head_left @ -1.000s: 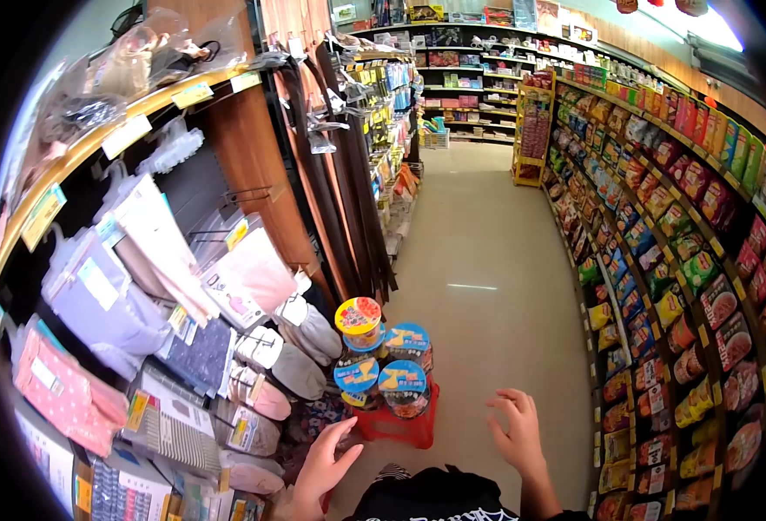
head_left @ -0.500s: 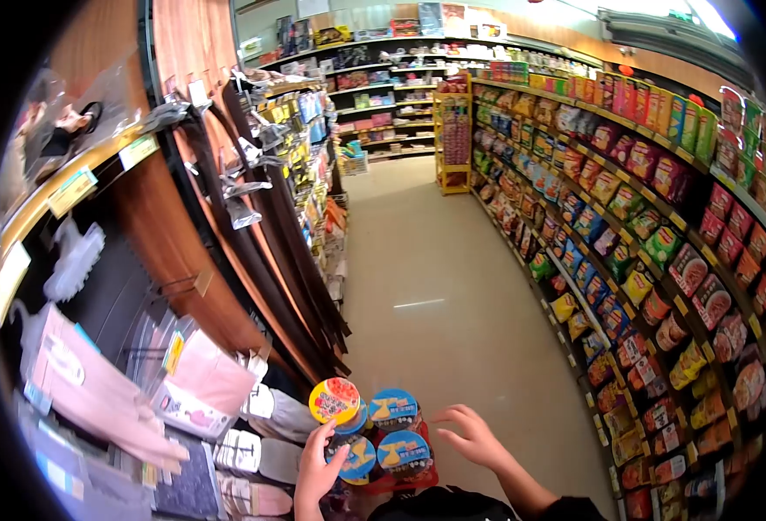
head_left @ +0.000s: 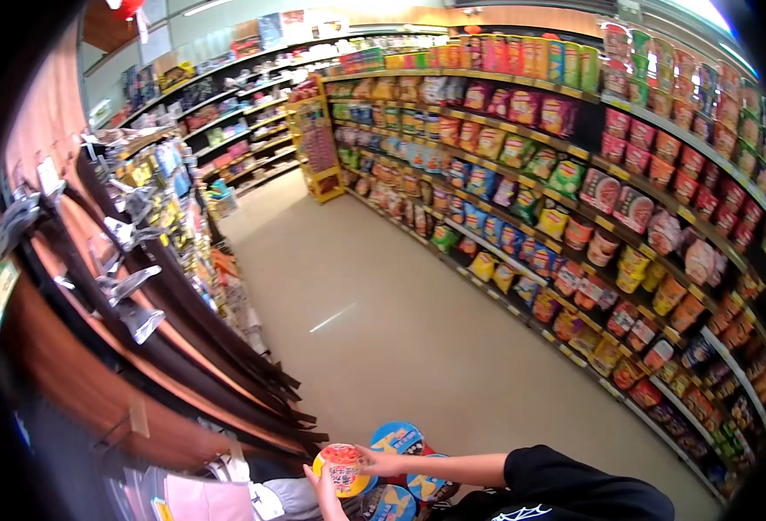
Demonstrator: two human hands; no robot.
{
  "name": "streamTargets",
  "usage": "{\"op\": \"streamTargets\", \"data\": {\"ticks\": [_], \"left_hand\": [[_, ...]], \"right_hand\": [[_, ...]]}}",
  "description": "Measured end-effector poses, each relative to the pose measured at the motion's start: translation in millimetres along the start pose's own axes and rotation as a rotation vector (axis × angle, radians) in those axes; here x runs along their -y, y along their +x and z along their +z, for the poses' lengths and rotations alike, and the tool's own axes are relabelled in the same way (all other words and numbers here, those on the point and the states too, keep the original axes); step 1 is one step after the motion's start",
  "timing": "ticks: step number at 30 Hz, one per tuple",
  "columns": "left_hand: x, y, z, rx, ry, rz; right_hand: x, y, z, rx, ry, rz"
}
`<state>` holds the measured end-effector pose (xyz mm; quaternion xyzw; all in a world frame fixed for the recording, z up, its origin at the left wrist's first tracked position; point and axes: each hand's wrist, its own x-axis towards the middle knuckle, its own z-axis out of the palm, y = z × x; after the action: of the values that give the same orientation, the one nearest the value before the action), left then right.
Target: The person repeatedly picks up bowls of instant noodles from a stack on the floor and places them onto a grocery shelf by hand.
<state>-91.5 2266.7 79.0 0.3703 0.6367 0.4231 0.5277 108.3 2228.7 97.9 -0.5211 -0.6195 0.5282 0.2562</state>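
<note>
A round instant noodle tub [head_left: 341, 478] with a yellow and red lid sits between my two hands. My left hand [head_left: 324, 492] grips its near left side, thumb over the lid's edge. From the right, my right hand [head_left: 381, 462] reaches across and closes its fingers on the tub's other side. Close by is a blue-lidded tub [head_left: 398, 437], just beyond my right wrist. Another blue-lidded tub [head_left: 390, 504] stands on the near side, and a third is partly covered by my right forearm. Something red shows beneath these tubs, mostly hidden.
Dark belts [head_left: 179, 300] hang on the left, with packaged pink and grey clothing [head_left: 205, 499] below them. A long shelf of snack bags [head_left: 522, 156] lines the right side. The tiled aisle floor [head_left: 383, 321] runs back to a yellow display rack [head_left: 318, 143].
The view has swung to the right. My right hand has come across to the yellow-lidded tub, and both hands now hold it; before, my right hand was apart with fingers spread.
</note>
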Motion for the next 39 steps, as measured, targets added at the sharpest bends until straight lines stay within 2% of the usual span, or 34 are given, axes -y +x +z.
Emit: {"op": "streamTargets", "data": {"ticks": [1, 5, 8, 11, 14, 15, 17, 21, 23, 25, 28, 29, 31, 33, 35, 39], "left_hand": [[2.0, 2.5, 3.8, 0.033, 0.153, 0.082], [-14.7, -14.7, 12.1, 0.002, -0.09, -0.018], [0.3, -0.3, 1.7, 0.095, -0.074, 0.01], [-40.6, -27.3, 13.0, 0.169, -0.033, 0.046], [-95.5, -67.7, 46.7, 0.215, -0.089, 0.102], [-108.2, -75.9, 62.7, 0.275, -0.029, 0.17], [-137.4, -102.5, 102.2, 0.447, -0.11, 0.268], [-164.7, -170.9, 164.4, 0.856, -0.256, 0.213], [-168.2, -214.5, 185.7, 0.994, -0.29, 0.225], [-169.2, -267.8, 207.7, 1.117, -0.272, 0.206], [-154.3, -350.1, 223.8, 1.362, -0.322, 0.195], [-147.2, -375.8, 230.4, 1.394, -0.328, 0.18], [-134.5, -434.1, 237.7, 1.607, -0.303, 0.254], [-121.3, -501.4, 243.6, 1.702, -0.224, 0.294], [-112.4, -558.6, 251.6, 1.98, -0.132, 0.417], [-96.2, -679.4, 248.7, 2.162, -0.16, 0.344]], "right_hand": [[9.6, -11.2, 1.6, -0.025, 0.031, -0.044], [19.1, -19.4, -12.0, -0.019, 0.086, 0.049], [37.6, -37.7, -15.0, -0.049, 0.055, 0.13], [40.2, -56.6, -17.7, -0.13, 0.016, 0.158], [66.6, -97.2, -51.4, -0.282, 0.093, 0.045], [65.6, -111.6, -57.6, -0.423, 0.106, -0.054], [62.0, -149.8, -76.6, -0.569, 0.027, -0.102], [93.7, -267.2, -114.2, -0.728, -0.213, -0.056], [102.6, -322.1, -113.9, -0.95, -0.504, -0.152], [110.8, -384.3, -109.1, -1.001, -0.461, -0.09], [114.4, -477.0, -82.1, -1.257, -0.448, -0.005], [116.9, -508.6, -72.4, -1.278, -0.461, 0.021], [121.4, -571.4, -46.8, -1.41, -0.387, 0.174], [126.1, -631.9, -14.9, -1.545, -0.359, 0.242], [137.4, -690.5, 17.7, -1.684, -0.317, 0.309], [169.4, -781.4, 86.8, -1.96, -0.39, 0.295]]}}
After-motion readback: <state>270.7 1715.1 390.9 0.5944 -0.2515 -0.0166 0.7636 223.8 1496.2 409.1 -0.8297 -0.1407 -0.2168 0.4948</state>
